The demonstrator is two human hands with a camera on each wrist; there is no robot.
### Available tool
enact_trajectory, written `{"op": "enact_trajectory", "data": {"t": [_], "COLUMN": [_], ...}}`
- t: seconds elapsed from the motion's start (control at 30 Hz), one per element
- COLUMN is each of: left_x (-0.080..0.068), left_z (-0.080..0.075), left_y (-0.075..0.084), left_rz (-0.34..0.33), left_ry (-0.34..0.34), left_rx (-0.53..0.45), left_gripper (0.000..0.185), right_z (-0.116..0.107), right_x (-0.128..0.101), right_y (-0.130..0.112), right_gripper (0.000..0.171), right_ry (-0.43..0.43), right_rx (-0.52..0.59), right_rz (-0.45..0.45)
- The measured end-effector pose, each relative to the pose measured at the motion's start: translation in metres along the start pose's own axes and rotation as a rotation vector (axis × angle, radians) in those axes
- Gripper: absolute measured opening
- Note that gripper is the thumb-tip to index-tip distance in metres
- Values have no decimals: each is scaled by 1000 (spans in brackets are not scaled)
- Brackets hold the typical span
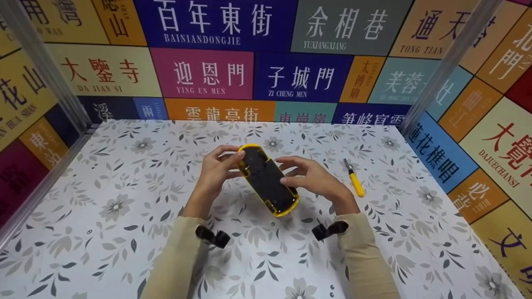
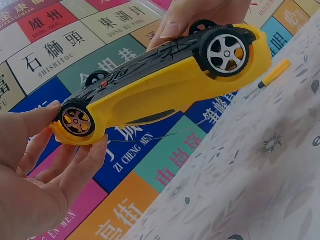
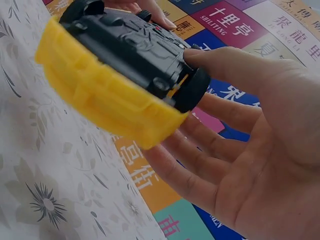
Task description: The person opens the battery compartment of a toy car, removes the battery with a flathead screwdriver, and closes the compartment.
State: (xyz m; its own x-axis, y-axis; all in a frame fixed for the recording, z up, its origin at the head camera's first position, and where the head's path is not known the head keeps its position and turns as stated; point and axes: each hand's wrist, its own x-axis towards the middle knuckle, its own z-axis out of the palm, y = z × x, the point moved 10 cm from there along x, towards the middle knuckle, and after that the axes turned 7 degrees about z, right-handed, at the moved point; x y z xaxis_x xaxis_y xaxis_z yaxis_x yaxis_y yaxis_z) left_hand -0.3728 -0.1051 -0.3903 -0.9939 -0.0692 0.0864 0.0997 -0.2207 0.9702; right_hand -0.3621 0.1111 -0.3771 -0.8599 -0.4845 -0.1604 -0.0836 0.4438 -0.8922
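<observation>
Yellow toy car [image 1: 268, 179] flipped over, black underside up, my left hand [image 1: 217, 168] and right hand [image 1: 311, 177] gripping its ends, screwdriver [image 1: 354, 179] at three o'clock.

Bright, even, diffuse light from overhead in all three views, without hard glare. Soft grey shadows under the upturned yellow plastic toy car with black underside [image 1: 268, 179] and both forearms on the white floral-print table surface [image 1: 124, 199]. Head view sharp mid-frame, bowed toward upper left and upper right corners. Wrist views slightly soft; nearest skin at lower left and lower right blurred.
</observation>
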Motion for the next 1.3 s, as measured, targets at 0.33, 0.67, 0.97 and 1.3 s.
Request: {"op": "enact_trajectory", "data": {"t": [0.33, 0.67, 0.97, 1.3], "left_x": [-1, -1, -2, -9], "left_z": [4, 6, 13, 31], "left_y": [-6, -5, -7, -10], "left_rz": [-51, -65, -72, -51], "left_ry": [-3, -39, -102, -261], "left_rx": [10, 71, -12, 21], "left_gripper": [35, 41, 41, 46], "right_z": [8, 17, 11, -8], "right_x": [5, 10, 9, 7], "right_y": [8, 13, 17, 17], "right_gripper": [57, 65, 64, 62], "right_ry": [-6, -35, 32, 99], "right_rx": [15, 80, 140, 274], "right_rz": [59, 110, 158, 128]}}
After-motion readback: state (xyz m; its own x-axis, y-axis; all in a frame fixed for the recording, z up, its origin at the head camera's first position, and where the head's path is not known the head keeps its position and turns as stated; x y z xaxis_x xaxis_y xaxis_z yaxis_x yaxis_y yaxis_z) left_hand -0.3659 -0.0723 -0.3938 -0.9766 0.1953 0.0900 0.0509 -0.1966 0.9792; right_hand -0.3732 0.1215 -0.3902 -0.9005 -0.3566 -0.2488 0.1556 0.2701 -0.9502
